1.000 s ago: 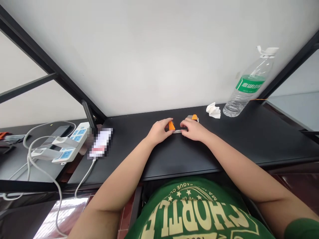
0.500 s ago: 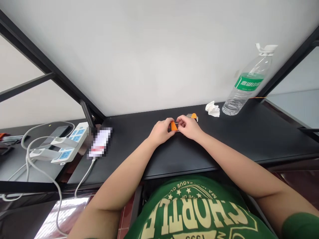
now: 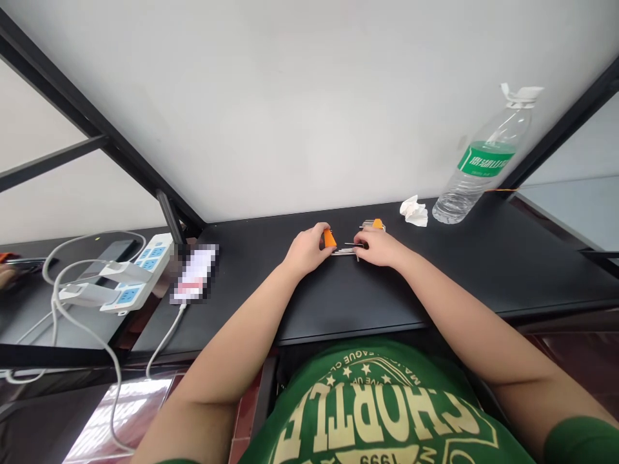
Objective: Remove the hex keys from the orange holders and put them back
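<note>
Near the middle of the black table, my left hand pinches an orange holder between thumb and fingers. My right hand is closed a short way to the right, with a thin metal key sticking out from its fingertips toward the holder. Several metal keys lie on the table between the two hands. Just behind my right hand is a second orange holder with metal keys in it, partly covered by the hand.
Crumpled white tissue and a large clear bottle stand at the back right. Toward the left lie a phone with a cable and a white power strip with plugs. Part of another hand shows at the far left edge.
My hands have moved apart; the orange holder went slightly left with my left hand. My right hand drew back right with the thin key, uncovering the keys on the table.
</note>
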The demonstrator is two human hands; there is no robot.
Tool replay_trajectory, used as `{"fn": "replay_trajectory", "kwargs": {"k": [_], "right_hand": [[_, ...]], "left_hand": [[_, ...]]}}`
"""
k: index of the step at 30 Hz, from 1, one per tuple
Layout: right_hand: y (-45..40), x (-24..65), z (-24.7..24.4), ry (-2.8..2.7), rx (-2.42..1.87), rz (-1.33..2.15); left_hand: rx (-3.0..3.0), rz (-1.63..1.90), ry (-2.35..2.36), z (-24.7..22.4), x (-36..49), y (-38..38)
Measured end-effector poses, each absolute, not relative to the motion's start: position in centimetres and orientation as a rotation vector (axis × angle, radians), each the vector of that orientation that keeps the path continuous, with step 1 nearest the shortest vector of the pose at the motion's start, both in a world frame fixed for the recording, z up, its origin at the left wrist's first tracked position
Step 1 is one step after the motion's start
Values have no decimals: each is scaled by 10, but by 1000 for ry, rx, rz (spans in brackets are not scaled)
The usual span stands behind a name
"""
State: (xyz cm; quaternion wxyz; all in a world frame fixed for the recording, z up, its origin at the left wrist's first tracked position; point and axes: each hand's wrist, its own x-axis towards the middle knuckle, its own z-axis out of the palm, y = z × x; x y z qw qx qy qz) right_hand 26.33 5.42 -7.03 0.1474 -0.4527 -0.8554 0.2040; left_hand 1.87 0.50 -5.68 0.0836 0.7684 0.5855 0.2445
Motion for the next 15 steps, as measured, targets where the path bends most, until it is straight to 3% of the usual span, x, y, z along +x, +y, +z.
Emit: {"fn": "replay_trajectory", "kwargs": {"k": [9, 15], "right_hand": [[40, 259, -64, -2563, -1226, 592], [38, 251, -62, -2243, -1028, 713]], "left_hand": [[2248, 770, 1656, -59, 22, 4], [2231, 853, 1522, -58, 31, -2]]}}
